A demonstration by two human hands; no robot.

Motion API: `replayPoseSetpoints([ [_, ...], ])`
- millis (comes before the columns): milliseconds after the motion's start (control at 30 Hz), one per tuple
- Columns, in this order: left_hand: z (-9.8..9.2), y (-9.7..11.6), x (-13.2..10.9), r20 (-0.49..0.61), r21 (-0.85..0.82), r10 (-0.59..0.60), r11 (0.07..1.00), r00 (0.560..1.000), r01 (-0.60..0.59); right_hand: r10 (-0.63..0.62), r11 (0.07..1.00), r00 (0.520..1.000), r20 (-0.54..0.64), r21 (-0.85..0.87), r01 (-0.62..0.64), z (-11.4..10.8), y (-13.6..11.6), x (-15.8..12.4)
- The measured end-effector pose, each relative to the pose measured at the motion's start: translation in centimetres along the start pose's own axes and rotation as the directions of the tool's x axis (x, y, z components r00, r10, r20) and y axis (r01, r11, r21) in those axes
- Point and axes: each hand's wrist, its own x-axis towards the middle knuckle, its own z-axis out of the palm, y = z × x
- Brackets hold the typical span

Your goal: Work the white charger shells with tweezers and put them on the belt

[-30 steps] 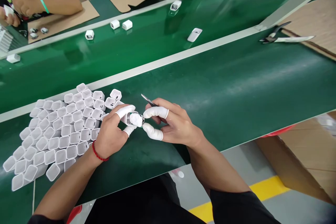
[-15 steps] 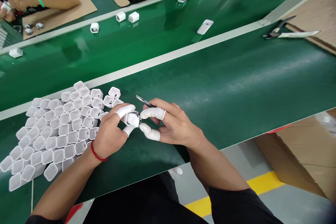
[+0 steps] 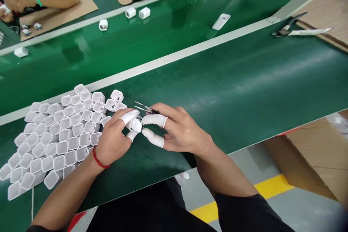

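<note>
My left hand (image 3: 115,137) pinches a small white plastic shell (image 3: 136,124) between a white-capped thumb and forefinger. My right hand (image 3: 174,130) meets it from the right, its capped thumb and forefinger pressed on a small part at the shell's open end. Metal tweezers (image 3: 144,108) stick out from under my right fingers, tips pointing left. Both hands rest on the near green belt (image 3: 244,79). Several open white shells (image 3: 59,134) lie packed together just left of my left hand.
A grey rail (image 3: 174,59) splits the near belt from the far belt, where a few white chargers (image 3: 137,12) lie. Another person's hands (image 3: 16,1) work at the far left over cardboard. Pliers (image 3: 288,29) lie at the far right by a cardboard sheet.
The view has shifted slightly, and the chargers on the far belt have travelled right. My hands stay joined on the shell; the tweezers' tips now show apart.
</note>
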Motion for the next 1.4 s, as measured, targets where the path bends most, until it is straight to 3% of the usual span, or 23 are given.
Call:
replayPoseSetpoints([
  [233,0.05,-0.55,-0.40,0.055,-0.181,-0.093,0.978,0.994,0.102,0.026,0.994,0.999,-0.045,0.110,-0.021,0.37,0.26,0.04],
  [500,0.05,-0.20,-0.13,0.052,-0.179,-0.113,0.976,0.992,0.121,-0.016,0.998,0.998,-0.063,0.060,0.020,0.50,0.00,0.20],
  [800,-0.20,0.19,0.16,0.045,-0.057,-0.024,0.998,0.999,0.026,-0.041,0.998,0.999,-0.001,-0.054,0.040,0.11,-0.09,-0.02],
  [1233,-0.21,0.25,0.21,0.041,-0.055,-0.009,0.998,0.999,0.011,-0.054,0.994,0.999,0.009,-0.093,0.054,0.25,-0.25,-0.14],
  [1400,-0.12,0.15,0.12,0.042,-0.105,0.014,0.994,0.999,-0.009,-0.028,0.994,0.997,0.067,-0.100,0.034,0.54,-0.22,-0.10],
])
